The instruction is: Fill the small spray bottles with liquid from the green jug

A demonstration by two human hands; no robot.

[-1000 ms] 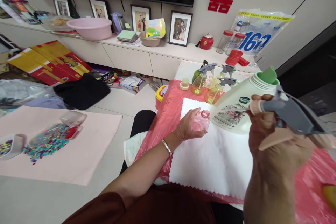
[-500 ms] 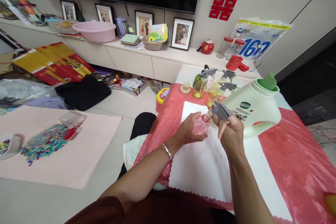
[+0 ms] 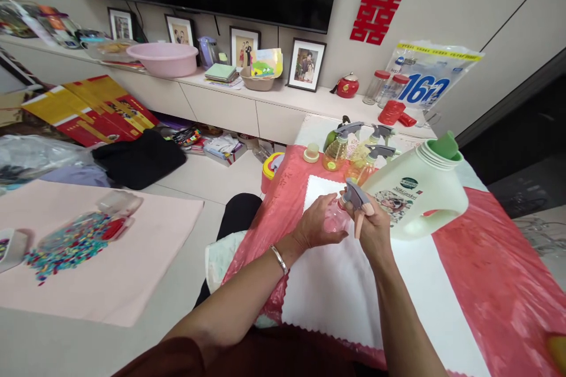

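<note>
My left hand [image 3: 316,221] is wrapped round a small clear pink bottle [image 3: 336,219] above the white cloth [image 3: 333,288]. Closed on a grey spray trigger head [image 3: 356,194] with a peach lever, my right hand [image 3: 374,224] keeps it at the bottle's mouth. Fingers partly cover the neck, so I cannot tell whether the threads have caught. Just right of my hands stands a large pale green detergent jug [image 3: 411,200] with a green piece in its opening. Beyond them are several spray bottles [image 3: 335,156] with grey heads and a pale cap [image 3: 312,152].
Red plastic sheeting [image 3: 490,259] covers the table under the cloth. On the left, a pink mat [image 3: 163,247] bears a heap of colourful small pieces [image 3: 75,241] and a white container [image 3: 12,250]. A low cabinet [image 3: 221,100] runs along the wall behind, holding a pink basin [image 3: 165,59].
My right hand has brought the spray head left onto the bottle's mouth, which was uncovered before. My left hand still holds the bottle. The view has shifted slightly.
</note>
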